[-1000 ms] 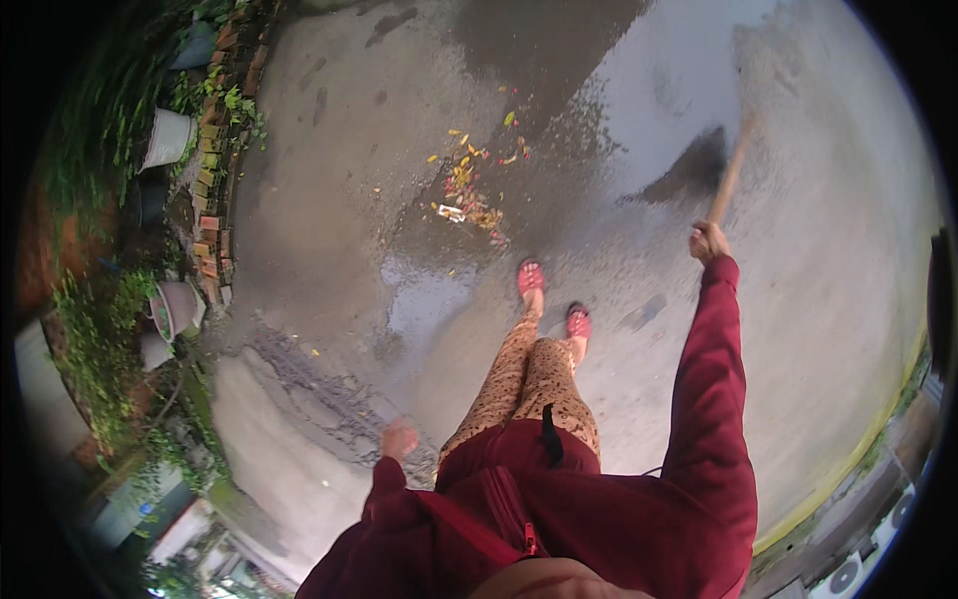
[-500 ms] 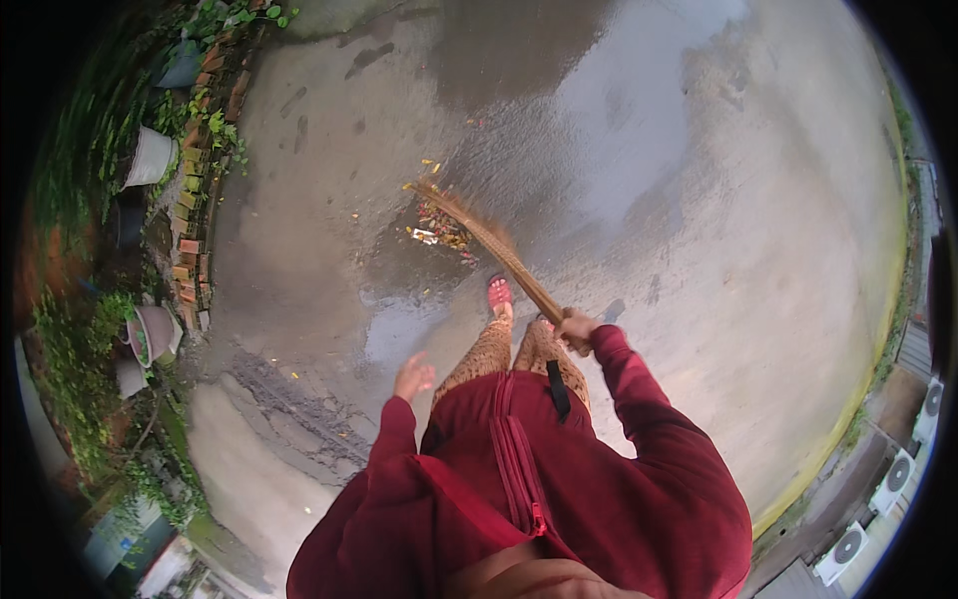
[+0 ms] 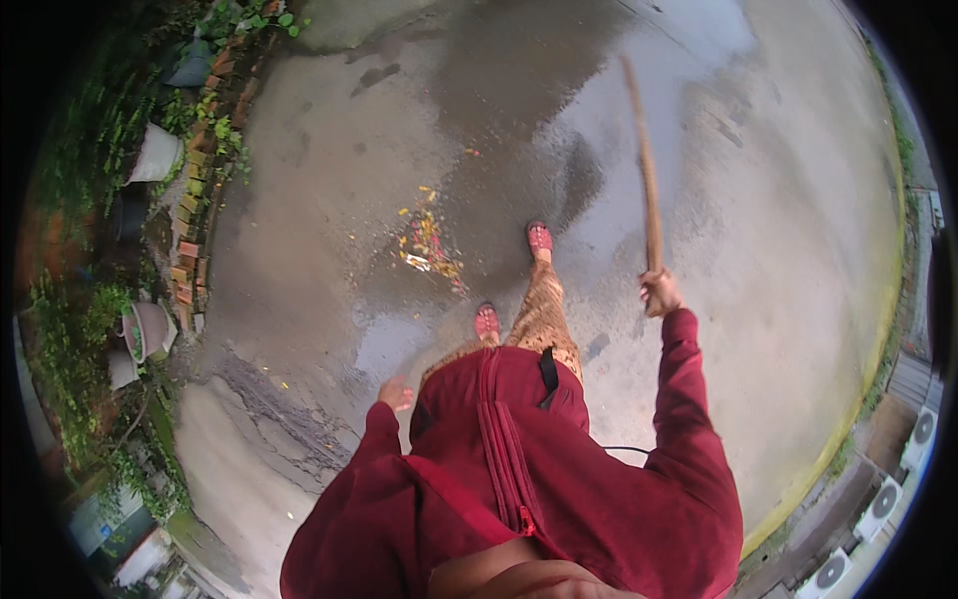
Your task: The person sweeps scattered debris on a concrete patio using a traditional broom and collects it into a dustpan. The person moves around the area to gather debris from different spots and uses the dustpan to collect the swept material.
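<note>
My right hand [image 3: 662,293] is wrapped round the handle of a long brown broom [image 3: 647,165]. The broom points away from me over the wet ground, its far end off to the right of the litter. Hanging low beside my left hip, my left hand [image 3: 396,393] has nothing in it and its fingers are loosely apart. Ahead and slightly left lies a scattered heap of yellow and red leaves and bits [image 3: 429,238]. Among them is a small white scrap [image 3: 417,263].
Wet, grey concrete ground [image 3: 758,250] spreads around my feet, with dark puddled patches. Along the left runs a low brick edging [image 3: 190,225] with plants and white pots [image 3: 155,155]. Several outdoor air-conditioner units [image 3: 878,507] stand at the lower right.
My right hand has swung the broom away from the leaf heap, out to the right. My right foot has stepped forward. My left hand has dropped closer to my side.
</note>
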{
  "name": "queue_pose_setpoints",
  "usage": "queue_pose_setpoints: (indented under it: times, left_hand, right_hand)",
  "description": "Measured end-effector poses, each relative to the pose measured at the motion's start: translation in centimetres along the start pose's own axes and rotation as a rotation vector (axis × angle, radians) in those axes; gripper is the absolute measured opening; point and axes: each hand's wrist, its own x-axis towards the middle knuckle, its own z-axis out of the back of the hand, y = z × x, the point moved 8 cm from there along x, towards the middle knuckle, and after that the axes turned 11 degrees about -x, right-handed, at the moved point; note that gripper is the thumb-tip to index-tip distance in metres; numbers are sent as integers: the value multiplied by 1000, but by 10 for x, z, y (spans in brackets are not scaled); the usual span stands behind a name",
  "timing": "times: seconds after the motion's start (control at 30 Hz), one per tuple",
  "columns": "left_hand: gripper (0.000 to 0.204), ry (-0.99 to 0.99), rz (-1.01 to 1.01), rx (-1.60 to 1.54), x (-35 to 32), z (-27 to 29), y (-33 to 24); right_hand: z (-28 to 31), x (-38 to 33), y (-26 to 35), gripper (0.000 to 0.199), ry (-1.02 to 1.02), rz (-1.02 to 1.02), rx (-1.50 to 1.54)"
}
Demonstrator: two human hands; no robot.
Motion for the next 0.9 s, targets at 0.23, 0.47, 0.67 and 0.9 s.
queue_pose_setpoints:
  times: [0.23, 0.47, 0.67, 0.9]
  left_hand:
    - [41, -207, -102, -70, -75, -30, -43]
    - [43, -215, -52, -46, -143, -135, -107]
    - [44, -199, -61, 30, -132, -170, -147]
    - [43, -81, -276, 53, -110, -239, -260]
  right_hand:
    - [25, 237, 101, 10, -27, -151, 320]
    - [-113, 263, -16, 64, 50, 29, -1045]
    - [-171, 196, 5, 64, 527, -37, -1221]
    - [-78, 198, 148, 62, 593, -329, -242]
